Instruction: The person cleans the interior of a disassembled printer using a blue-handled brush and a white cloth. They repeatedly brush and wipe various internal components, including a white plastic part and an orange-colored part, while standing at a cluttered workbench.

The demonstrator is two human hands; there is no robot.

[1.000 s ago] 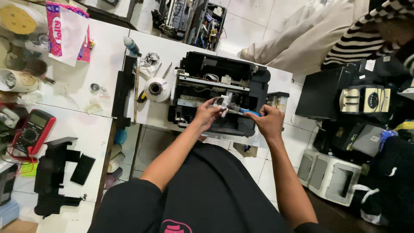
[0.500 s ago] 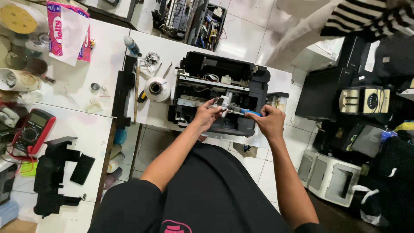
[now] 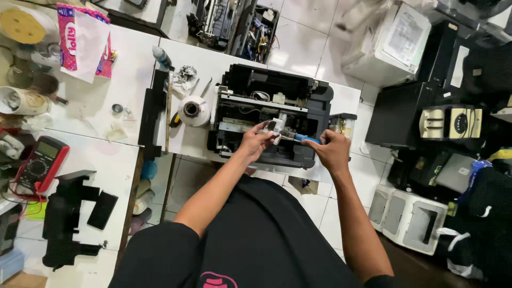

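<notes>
An opened black printer with its cover off sits on a white table in front of me. My left hand pinches a small white and grey part over the printer's front. My right hand grips a blue-handled screwdriver, whose tip points left at that part. Both forearms reach forward over my black-clad lap.
A white tape roll and a long black panel lie left of the printer. A red multimeter, black plastic parts, a tissue pack and rolls crowd the left table. Other printers stand on the floor at right.
Both hands hold their places at the printer. The person in the striped top at the upper right has left the view, and a white printer now shows there.
</notes>
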